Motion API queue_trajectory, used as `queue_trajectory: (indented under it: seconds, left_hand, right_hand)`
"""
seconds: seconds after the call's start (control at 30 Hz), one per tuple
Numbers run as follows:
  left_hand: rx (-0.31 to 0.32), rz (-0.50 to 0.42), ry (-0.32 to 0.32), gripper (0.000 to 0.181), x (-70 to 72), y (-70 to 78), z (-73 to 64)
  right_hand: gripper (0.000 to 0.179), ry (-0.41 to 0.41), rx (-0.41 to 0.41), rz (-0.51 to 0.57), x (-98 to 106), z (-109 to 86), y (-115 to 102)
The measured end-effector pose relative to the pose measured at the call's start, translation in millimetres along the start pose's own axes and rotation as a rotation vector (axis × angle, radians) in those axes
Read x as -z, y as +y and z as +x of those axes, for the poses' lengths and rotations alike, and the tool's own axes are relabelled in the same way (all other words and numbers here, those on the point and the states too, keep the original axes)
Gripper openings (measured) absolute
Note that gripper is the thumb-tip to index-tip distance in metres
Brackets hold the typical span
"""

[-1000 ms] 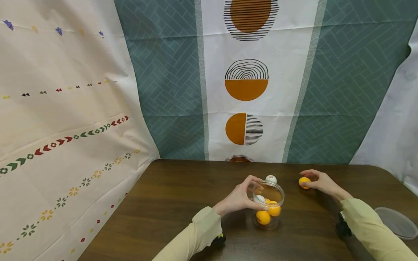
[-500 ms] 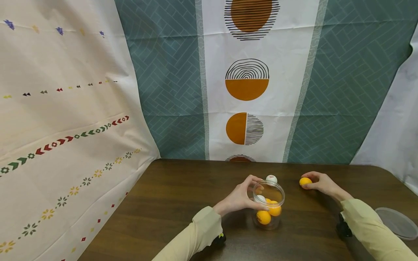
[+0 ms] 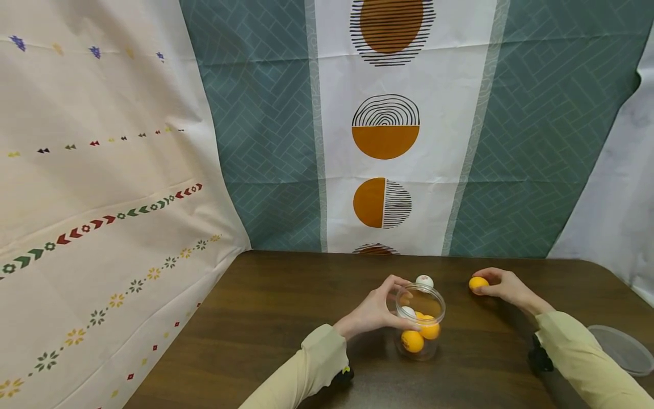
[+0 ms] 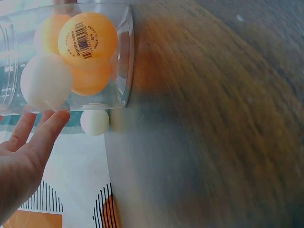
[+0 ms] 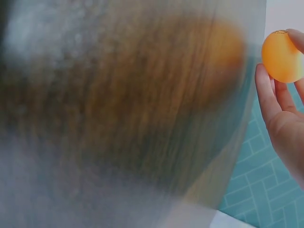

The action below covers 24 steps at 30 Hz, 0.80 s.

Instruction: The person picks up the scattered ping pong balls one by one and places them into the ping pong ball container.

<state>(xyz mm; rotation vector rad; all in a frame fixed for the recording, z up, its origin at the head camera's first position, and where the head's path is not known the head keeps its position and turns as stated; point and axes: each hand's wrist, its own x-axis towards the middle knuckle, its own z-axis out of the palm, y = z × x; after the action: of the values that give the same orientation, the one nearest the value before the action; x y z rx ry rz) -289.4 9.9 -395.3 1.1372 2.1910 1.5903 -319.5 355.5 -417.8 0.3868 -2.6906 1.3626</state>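
Note:
My left hand (image 3: 375, 309) grips a clear round jar (image 3: 418, 357) around its upper part, thumb on the near side and fingers on the far side. Through the jar's wall show several orange ping-pong balls (image 4: 88, 40) and a white ping-pong ball (image 4: 46, 81). Further right, my right hand (image 3: 511, 289) pinches another orange ping-pong ball (image 3: 478, 284) between thumb and fingertips. In the right wrist view that ball (image 5: 282, 57) sits at the fingertips, off to the side of the tabletop. Just behind the jar, a loose white ping-pong ball (image 3: 424, 280) lies on the table.
A translucent round lid (image 3: 620, 349) lies at the right, beside the right forearm. The dark wooden table (image 3: 286, 307) ends at a patterned cloth backdrop (image 3: 271, 142), and a cream cloth (image 3: 102, 227) hangs along its left side.
The right fingers have come down onto the orange ping-pong ball and now pinch it; the ball has shifted very slightly. The left hand and jar stay in place.

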Motion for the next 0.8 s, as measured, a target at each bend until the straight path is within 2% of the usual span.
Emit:
queue_trajectory:
  seconds: [0.33,0.8]
  left_hand:
    - [-0.01,0.019,-0.001,0.062,-0.6,-5.4,0.9]
    - [-0.014,0.024,0.001,0.063,-0.4,-4.6,1.9]
  right_hand:
    - [0.041,-0.021,0.034,0.077,1,-1.4,-6]
    - [0.038,-0.023,0.089,0.081,-1,-2.7,-18]
